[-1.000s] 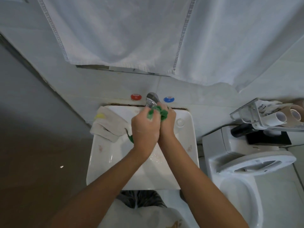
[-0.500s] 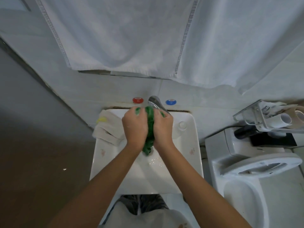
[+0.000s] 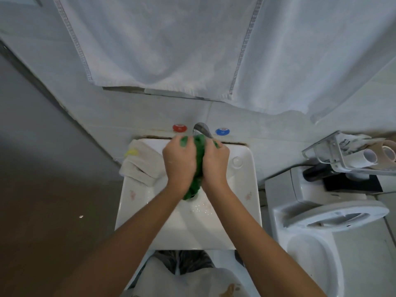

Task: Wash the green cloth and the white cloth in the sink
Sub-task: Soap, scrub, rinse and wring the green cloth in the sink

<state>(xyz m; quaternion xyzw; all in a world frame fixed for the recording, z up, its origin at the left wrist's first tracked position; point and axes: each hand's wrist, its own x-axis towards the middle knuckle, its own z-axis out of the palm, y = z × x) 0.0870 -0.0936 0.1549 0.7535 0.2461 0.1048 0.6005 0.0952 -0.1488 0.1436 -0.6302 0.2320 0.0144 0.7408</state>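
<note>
Over the white sink, left hand and right hand both grip the green cloth bunched between them.

Both forearms reach forward from the bottom edge, converging, wrists near each other. Left hand and right hand are fisted knuckles-up, side by side, fingers curled round the green cloth squeezed between them. Fingertips are hidden underneath, so exact grip probably a full wrap.

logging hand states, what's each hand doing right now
Left hand: closed, gripping the green cloth.
Right hand: closed, gripping the same green cloth.
</note>
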